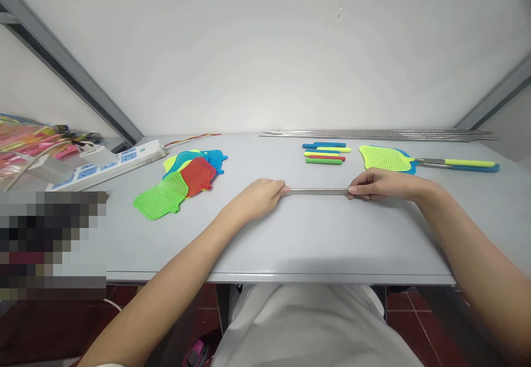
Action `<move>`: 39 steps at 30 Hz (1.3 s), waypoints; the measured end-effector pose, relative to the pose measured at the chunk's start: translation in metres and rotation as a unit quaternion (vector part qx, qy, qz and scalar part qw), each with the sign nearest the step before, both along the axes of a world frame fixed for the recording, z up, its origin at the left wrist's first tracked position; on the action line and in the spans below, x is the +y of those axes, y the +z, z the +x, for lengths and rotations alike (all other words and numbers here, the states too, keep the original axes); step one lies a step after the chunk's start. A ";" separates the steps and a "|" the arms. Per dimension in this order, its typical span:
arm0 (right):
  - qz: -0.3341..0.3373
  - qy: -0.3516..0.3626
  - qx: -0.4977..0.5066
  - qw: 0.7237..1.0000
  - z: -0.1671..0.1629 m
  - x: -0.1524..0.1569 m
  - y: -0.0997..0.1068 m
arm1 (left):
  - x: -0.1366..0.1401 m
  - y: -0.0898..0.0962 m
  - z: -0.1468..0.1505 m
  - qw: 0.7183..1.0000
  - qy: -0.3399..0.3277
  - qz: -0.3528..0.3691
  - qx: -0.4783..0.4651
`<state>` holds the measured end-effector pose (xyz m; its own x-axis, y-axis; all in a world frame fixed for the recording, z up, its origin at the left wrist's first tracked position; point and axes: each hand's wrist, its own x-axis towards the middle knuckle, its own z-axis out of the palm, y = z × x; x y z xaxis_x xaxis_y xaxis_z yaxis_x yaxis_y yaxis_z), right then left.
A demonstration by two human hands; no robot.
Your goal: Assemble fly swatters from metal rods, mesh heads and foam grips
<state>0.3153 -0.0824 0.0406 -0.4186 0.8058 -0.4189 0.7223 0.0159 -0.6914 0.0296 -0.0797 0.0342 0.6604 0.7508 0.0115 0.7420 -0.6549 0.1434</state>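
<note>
A thin metal rod (318, 190) lies level between my hands, just above or on the grey tabletop. My left hand (263, 196) is closed on its left end. The fingers and thumb of my right hand (375, 184) pinch the other end. Beyond the rod lie several coloured handle sleeves (326, 155) in blue, yellow, red and green. To the left is an overlapping pile of fly swatter heads, with a green swatter head (161, 196) in front and a red swatter head (199, 176) behind it. Past my right hand rest fly swatters with handles, a yellow fly swatter (384, 159) on top.
Several long metal rods (373, 134) lie along the wall at the back. A white power strip (120, 163) with plugs sits at the left, near bagged colourful items (33, 140). The table's front edge (286, 278) runs before my lap. A blurred-out patch covers the lower left.
</note>
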 end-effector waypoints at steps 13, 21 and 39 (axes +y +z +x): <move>0.027 0.031 0.017 0.999 -0.009 -0.006 0.007 | -0.004 -0.005 0.004 0.998 0.010 0.036 0.053; 0.048 0.029 0.007 0.998 -0.013 -0.006 0.006 | -0.005 -0.004 0.005 0.998 0.016 0.028 0.051; 0.050 0.011 0.024 0.998 -0.020 -0.004 -0.003 | -0.003 -0.009 0.004 0.995 -0.006 0.077 0.064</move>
